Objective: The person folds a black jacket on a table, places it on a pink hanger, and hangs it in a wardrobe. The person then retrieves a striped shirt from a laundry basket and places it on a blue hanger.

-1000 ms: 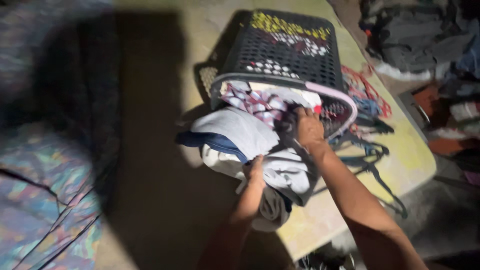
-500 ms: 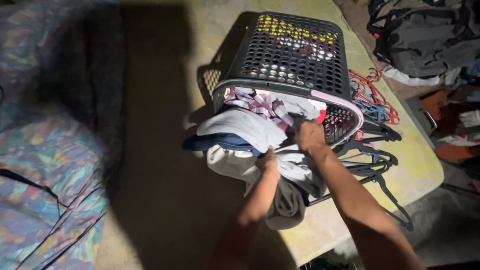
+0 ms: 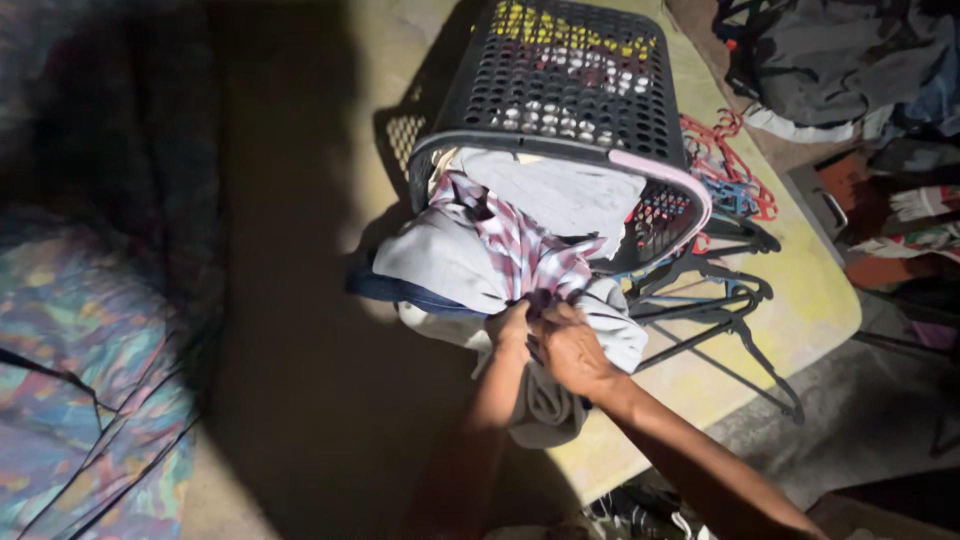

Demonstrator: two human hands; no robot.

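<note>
Dim room, yellowish table (image 3: 790, 300). Dark perforated laundry basket (image 3: 560, 90) tipped on side, clothes spilling out. Left hand (image 3: 510, 325) and right hand (image 3: 570, 350) side by side, fingers closed on plaid shirt (image 3: 515, 245) at basket mouth. Black hangers (image 3: 720, 300) just beside.

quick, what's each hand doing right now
Left hand: closed on the plaid shirt.
Right hand: closed on the same plaid shirt.
</note>
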